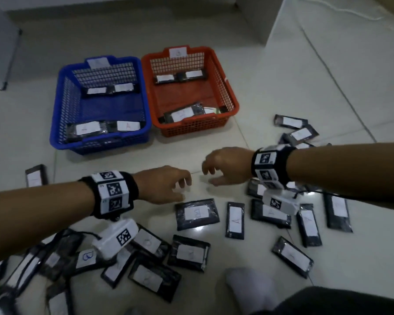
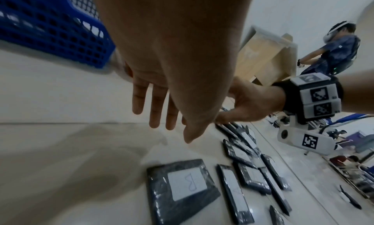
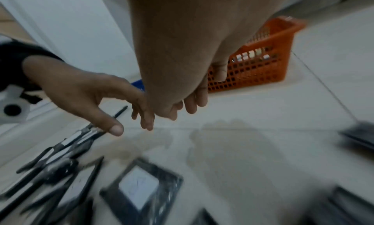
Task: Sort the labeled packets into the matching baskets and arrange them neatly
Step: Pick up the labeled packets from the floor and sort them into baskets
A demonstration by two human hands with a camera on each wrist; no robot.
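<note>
A blue basket [image 1: 62, 103] and an orange basket [image 1: 230, 96] stand side by side on the floor, each with a few dark packets inside. Many dark packets with white labels lie scattered in front. A wide packet marked B [image 1: 197, 213] lies just below my hands, also seen as the B packet [image 2: 182, 190] in the left wrist view. My left hand [image 1: 168, 185] and right hand [image 1: 223, 167] hover close together over bare floor, fingers loosely spread, holding nothing. The left wrist view shows the left hand [image 2: 161, 100] with straight fingers. The right hand [image 3: 182, 92] hangs relaxed in its wrist view.
A narrow packet marked A [image 1: 236, 220] lies right of the B packet. More packets crowd the lower left [image 1: 146, 244] and right [image 1: 308, 223]. My sock [image 1: 250, 289] shows at the bottom. A white step [image 1: 328, 64] rises at the right; another person [image 2: 336, 49] stands far off.
</note>
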